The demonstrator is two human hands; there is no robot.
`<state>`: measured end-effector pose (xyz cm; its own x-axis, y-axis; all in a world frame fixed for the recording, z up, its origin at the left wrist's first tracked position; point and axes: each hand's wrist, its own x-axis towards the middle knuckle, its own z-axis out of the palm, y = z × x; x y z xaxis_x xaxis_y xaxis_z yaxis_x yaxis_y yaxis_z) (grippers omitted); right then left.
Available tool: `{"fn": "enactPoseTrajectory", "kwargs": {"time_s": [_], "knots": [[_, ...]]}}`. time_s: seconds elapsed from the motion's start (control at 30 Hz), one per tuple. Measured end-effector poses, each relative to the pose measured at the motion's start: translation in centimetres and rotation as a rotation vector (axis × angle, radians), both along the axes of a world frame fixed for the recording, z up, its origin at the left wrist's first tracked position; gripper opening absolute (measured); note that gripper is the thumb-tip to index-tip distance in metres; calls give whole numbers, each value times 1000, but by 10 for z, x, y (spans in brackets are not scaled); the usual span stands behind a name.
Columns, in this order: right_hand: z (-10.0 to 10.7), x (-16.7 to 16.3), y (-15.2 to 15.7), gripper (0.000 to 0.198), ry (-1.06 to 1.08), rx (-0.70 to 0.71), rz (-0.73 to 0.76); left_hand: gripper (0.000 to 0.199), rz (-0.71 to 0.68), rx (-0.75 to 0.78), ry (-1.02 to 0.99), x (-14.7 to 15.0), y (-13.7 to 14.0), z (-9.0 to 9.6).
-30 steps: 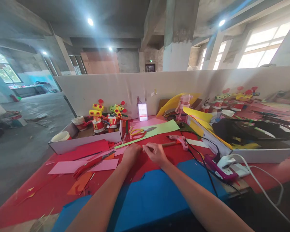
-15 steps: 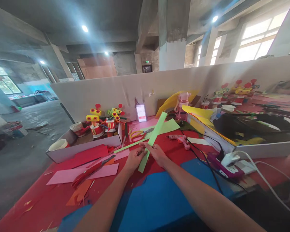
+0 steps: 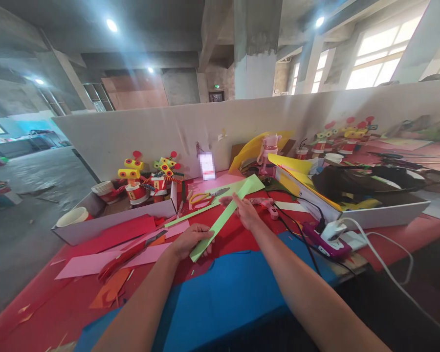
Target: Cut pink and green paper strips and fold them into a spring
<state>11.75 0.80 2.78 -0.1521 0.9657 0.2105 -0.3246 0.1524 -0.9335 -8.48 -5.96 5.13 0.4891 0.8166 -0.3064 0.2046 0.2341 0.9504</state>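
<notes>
A light green paper strip [image 3: 224,218] slants up and to the right above the red tabletop. My left hand [image 3: 195,240] grips its near end between thumb and fingers. Farther up the strip, my right hand [image 3: 245,209] pinches it by the edge, with some fingers behind the paper. Just beyond the hands lie yellow-handled scissors [image 3: 201,197] and a pink glue gun [image 3: 266,206]. More green paper is partly hidden behind the strip. Blue material [image 3: 227,298] spreads under my forearms.
Left, a white box [image 3: 117,229] holds paper-cup robot figures [image 3: 135,183] and cups. A red-handled cutter [image 3: 128,256] rests on pink paper [image 3: 90,264]. Right are a purple power strip [image 3: 324,239] with cables and a box [image 3: 385,218] holding a black item. A white partition [image 3: 150,129] stands behind.
My hands have moved apart along the green strip, the left toward its near end and the right farther up. The strip leans lower to the right. The view has shifted slightly.
</notes>
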Motion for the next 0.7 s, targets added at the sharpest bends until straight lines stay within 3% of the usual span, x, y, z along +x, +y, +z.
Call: {"fn": "enactPoseTrajectory", "kwargs": {"time_s": [0.33,0.43,0.53,0.63,0.7], "knots": [[0,33,19,52,194,41,-150,40,-71,-96,18,-12,4,-1],[-1,44,26,46,301,14,-259,39,-111,-100,14,-15,4,-2],[-3,45,26,37,471,-7,-330,36,-21,-52,-78,-15,5,-7],[-5,21,11,27,442,-104,-77,33,132,3,-283,-9,7,-13],[-6,-3,-5,26,256,-159,285,32,134,11,-397,-3,8,-16]]}}
